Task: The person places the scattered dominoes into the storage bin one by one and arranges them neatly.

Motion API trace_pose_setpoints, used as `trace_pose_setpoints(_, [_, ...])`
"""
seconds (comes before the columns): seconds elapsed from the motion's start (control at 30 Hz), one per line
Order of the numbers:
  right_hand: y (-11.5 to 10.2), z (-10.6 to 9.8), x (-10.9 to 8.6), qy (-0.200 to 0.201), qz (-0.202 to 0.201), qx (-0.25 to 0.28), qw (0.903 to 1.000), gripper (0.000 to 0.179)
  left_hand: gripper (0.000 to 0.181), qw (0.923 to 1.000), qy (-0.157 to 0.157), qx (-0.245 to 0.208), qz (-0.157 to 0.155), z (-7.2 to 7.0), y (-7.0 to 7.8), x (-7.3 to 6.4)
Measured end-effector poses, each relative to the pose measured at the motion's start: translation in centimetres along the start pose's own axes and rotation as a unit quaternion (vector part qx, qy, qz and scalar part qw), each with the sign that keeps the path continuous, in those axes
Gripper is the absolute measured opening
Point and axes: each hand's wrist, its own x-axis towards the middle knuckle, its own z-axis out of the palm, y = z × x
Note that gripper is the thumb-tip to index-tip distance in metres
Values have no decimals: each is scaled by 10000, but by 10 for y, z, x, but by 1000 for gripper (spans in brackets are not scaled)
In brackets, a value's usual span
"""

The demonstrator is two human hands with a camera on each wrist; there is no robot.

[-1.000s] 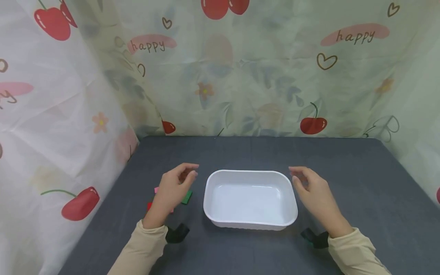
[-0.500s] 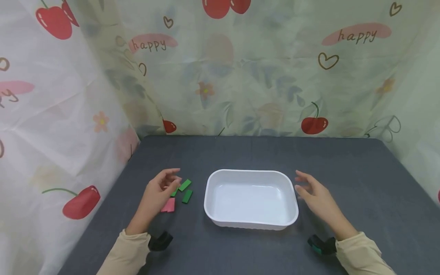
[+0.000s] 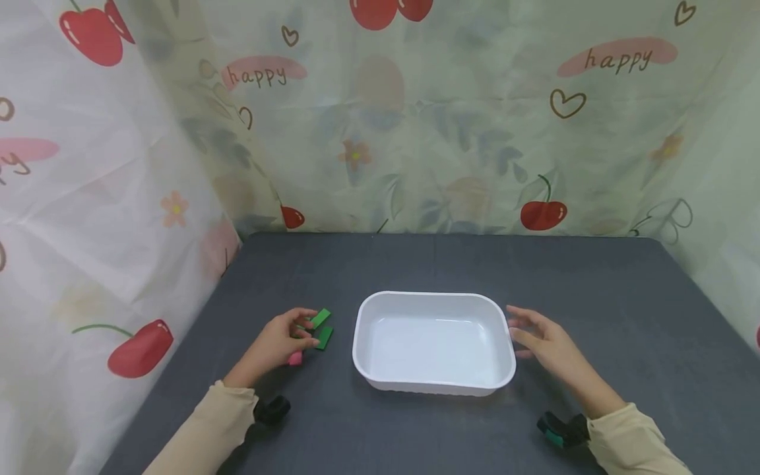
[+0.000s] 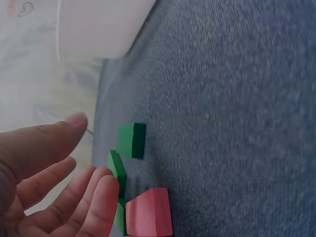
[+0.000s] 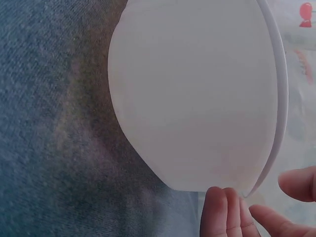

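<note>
My left hand hovers low over several small flat blocks at the left, fingers loosely bent and nothing between them. A dark green block and a lighter green block show just past its fingertips. Partly under the hand lies a pink block; the left wrist view shows this pink block beside the green ones. A white rectangular basin stands mid-table, its inside bare. Close by its right end is my right hand, fingers spread and relaxed; whether the fingertips touch the wall I cannot tell.
The dark grey table is backed by a cherry-print curtain, which also hangs along the left side. Each wrist carries a black camera mount, such as the left mount.
My left hand has moved left and then down toward the blocks, first uncovering the green pieces, then hiding part of the pink ones. My right hand has shifted slightly right and lower.
</note>
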Motion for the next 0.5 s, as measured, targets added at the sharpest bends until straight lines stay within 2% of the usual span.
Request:
trace_pose_setpoints(0.2, [3, 0, 2, -208, 225, 242, 9992, 57, 58, 9994, -262, 151, -143, -1, -3, 6])
trace_pose_setpoints(0.5, [7, -1, 4, -410, 488, 481, 9968, 60, 59, 9979, -629, 82, 97, -1, -5, 12])
